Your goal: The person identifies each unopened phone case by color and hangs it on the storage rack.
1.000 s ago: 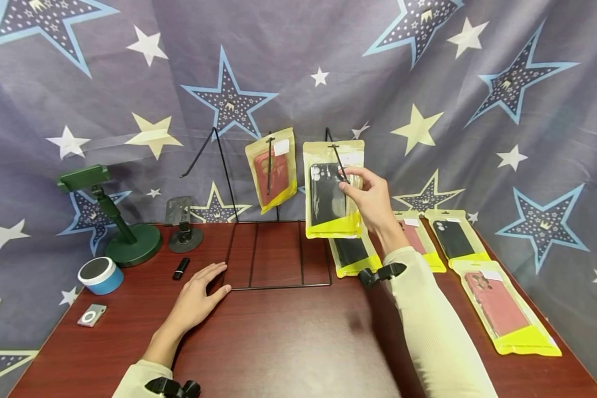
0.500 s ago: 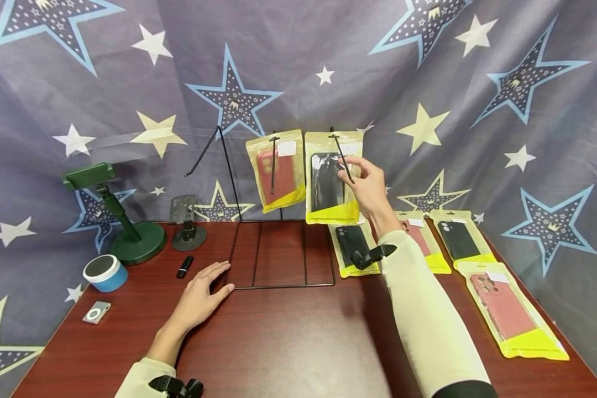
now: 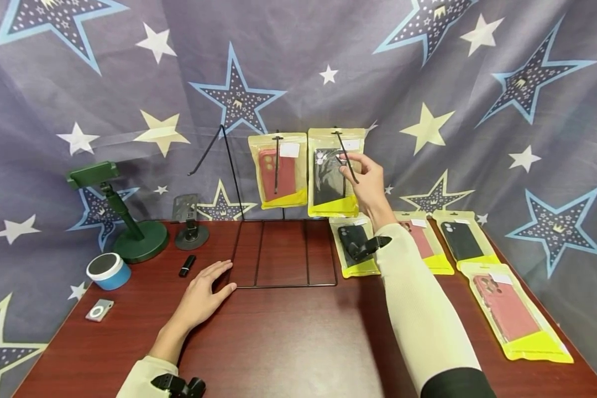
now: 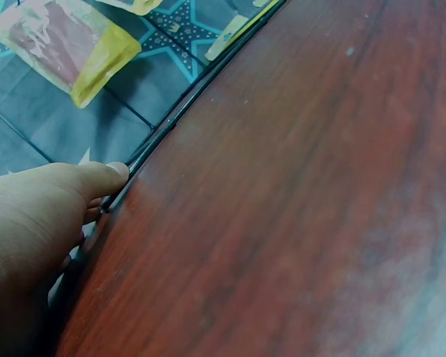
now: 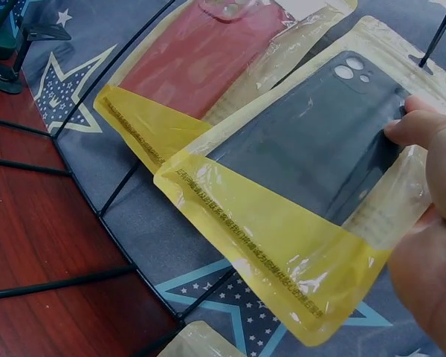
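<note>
Head view: the right hand (image 3: 365, 179) pinches the black phone case packet (image 3: 332, 178) at its upper right edge, where it hangs on the rightmost hook of the wire display rack (image 3: 283, 251). The packet's long axis is vertical, yellow band down, just right of the hanging red phone case packet (image 3: 277, 177). The left hand (image 3: 202, 296) lies flat, fingers straight, on the table (image 3: 288, 342), touching the rack's front left corner, well apart from the packet. Left wrist view: the fingertips (image 4: 108, 175) rest against the base wire. Right wrist view: the thumb (image 5: 424, 123) presses the packet's face beside the camera cutout.
</note>
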The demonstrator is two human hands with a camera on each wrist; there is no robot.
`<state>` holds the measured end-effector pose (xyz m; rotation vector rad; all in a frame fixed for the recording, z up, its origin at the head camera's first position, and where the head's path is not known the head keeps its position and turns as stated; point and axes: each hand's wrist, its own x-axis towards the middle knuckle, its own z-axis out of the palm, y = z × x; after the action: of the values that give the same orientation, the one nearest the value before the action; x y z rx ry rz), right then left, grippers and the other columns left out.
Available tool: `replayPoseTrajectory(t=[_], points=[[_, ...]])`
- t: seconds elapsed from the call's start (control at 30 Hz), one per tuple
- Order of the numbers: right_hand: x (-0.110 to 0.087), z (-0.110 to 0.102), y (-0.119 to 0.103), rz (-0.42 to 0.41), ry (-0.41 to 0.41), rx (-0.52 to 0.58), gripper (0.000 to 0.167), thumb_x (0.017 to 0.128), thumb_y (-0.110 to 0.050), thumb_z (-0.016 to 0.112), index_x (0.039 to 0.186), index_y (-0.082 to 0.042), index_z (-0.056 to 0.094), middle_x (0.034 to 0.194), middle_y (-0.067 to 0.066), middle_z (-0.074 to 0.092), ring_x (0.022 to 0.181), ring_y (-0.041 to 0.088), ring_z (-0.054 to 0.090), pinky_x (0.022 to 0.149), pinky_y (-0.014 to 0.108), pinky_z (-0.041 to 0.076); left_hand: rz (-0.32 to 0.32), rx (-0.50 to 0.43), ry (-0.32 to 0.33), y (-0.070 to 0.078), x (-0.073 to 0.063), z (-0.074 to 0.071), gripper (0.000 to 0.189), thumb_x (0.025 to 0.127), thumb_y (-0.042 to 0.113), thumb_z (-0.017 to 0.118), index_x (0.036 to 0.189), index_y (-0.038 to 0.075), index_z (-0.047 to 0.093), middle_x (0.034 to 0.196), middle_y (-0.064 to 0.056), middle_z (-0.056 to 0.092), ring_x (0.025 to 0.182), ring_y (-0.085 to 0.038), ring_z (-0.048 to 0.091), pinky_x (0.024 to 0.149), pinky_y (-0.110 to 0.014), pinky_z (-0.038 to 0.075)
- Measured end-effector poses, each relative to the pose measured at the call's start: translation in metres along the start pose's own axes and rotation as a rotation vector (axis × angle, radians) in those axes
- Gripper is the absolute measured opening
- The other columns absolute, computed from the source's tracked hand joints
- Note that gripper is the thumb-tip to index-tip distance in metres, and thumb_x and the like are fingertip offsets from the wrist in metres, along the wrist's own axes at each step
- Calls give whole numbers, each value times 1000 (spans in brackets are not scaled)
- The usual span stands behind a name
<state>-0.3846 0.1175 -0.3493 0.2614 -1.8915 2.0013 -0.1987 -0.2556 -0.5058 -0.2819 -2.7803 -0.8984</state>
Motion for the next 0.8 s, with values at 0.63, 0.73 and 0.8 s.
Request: replayPoseTrajectory(t=[0.63, 0.73, 0.8], points=[[-13, -30, 25, 110, -9, 120, 27, 89, 4, 76, 97, -22, 79, 81, -8, 65, 73, 6, 54, 60, 19, 43, 5, 7, 3, 1, 0, 0, 59, 97, 30, 73, 149, 7, 56, 155, -20, 52, 146, -43, 45, 115, -66, 38], [-18, -42, 32, 117, -37, 127, 23, 91, 4, 72, 104, -14, 78, 84, -7, 70, 78, 8, 63, 69, 21, 55, 5, 11, 0, 1, 0, -1, 59, 97, 31, 73, 149, 7, 56, 155, -19, 52, 146, -43, 45, 115, -66, 38], [-21, -51, 38, 107, -62, 146, 20, 92, 5, 70, 109, -5, 76, 87, -4, 73, 83, 11, 69, 77, 26, 62, 3, 15, -5, 1, 0, -1, 60, 98, 31, 73, 149, 7, 55, 156, -19, 51, 146, -42, 44, 115, -66, 38]])
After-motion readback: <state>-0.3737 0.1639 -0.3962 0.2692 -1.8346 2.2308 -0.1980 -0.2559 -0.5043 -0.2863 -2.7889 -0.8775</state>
